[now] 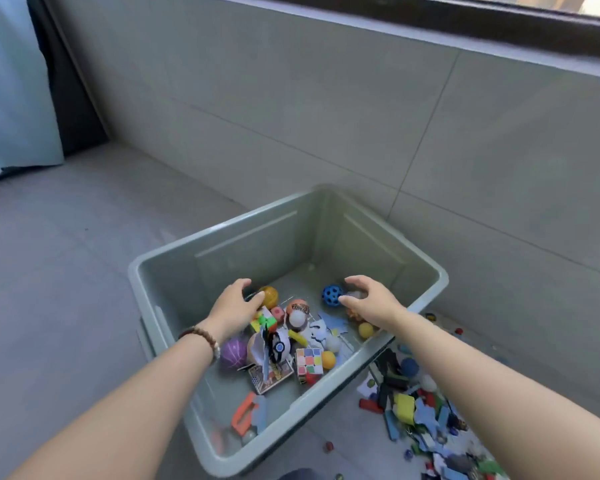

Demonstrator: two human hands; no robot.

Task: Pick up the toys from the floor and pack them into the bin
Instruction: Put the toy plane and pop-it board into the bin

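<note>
Bin (257, 251): grey-green plastic, stands on the floor (66, 289), set at an angle, far corner near the tiled wall (326, 116) but not touching as far as can be seen. Packed toys (291, 341) lie across the near and middle bottom. Readable among them: orange ball (268, 296), blue holed ball (332, 295), purple ball (234, 353), cube puzzle (309, 363), yellow ball (365, 330). Behind them the far bottom shows plain plastic up to the far walls.

Left hand (234, 303): inside the rim, above the toys. Fingers arched and released, thumb tip just beside the orange ball; nothing seen in the grasp. Beaded bracelet (205, 337) on the wrist.

Right hand (368, 299): also inside the rim, thumb just beside the blue holed ball. Fingers curved over a pale blurred shape; cannot tell whether they are grasping it or whether it lies below.

Edges: the right forearm crosses the bin's right long rim, the left forearm the left rim. Floor pile (420, 410) of loose toys lies close along the bin's right side, between the bin and the wall, with a few small pieces scattered beyond it. Left of the bin, grey tile runs to the curtain (14, 98). Dark window frame (465, 26) runs above the wall.

Hidden or unclear: the bin's near corner sits at the lower picture edge, with a dark shape below it that is unreadable. Floor pile cut off at the bottom edge. Orange tool (245, 412) and small pieces by the near wall are blurred.
</note>
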